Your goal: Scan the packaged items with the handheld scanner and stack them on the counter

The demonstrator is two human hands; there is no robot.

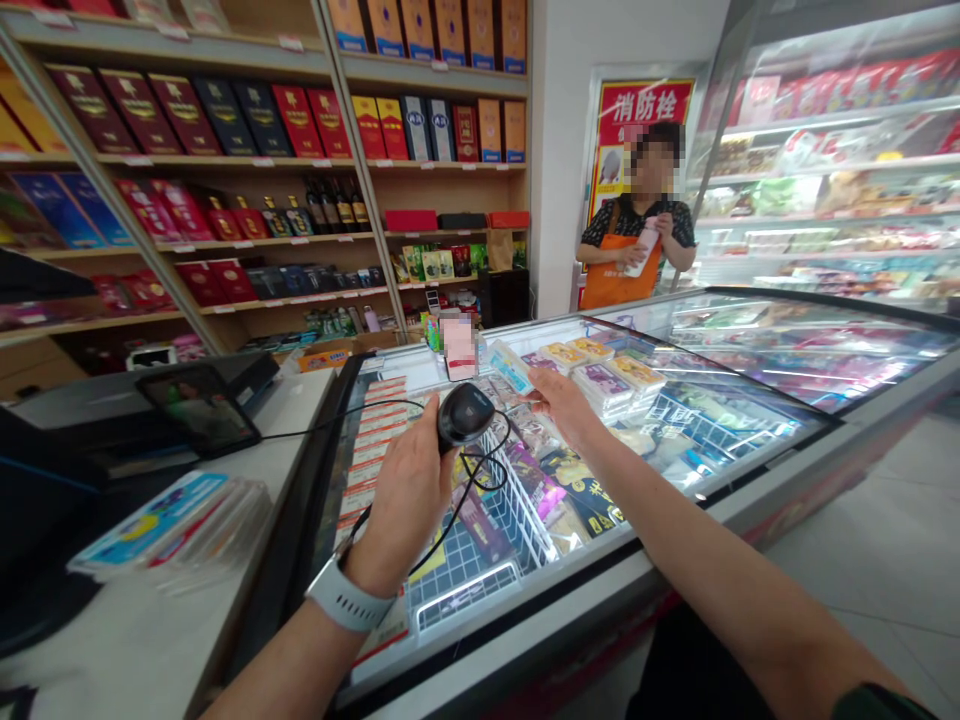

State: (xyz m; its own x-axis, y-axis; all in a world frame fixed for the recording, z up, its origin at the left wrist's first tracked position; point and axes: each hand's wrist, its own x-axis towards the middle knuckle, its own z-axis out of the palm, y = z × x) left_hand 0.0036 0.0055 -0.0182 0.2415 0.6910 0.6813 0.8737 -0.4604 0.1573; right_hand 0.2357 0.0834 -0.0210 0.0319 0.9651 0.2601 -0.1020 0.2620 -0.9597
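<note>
My left hand (411, 478) is wrapped around a black barcode scanner (466, 412), held above the glass top of a chest freezer (757, 455). Its black cable loops down beneath it. Between the fingers of my right hand (564, 402) is a flat blue-and-white package (509, 368), just beyond the scanner's head. To the right of that hand, stacked flat packs (606, 388) with purple and yellow labels lie on the glass. A small upright pink stand (460, 352), partly blurred, is behind the scanner.
Left of the freezer, a white counter (247, 560) carries stacked clear packs (176, 525) and a tilted screen (196, 408). Across the freezer, a person (637, 225) holds a pale bottle. Shelves of boxes (247, 110) line the back wall; a refrigerated display (832, 180) stands right.
</note>
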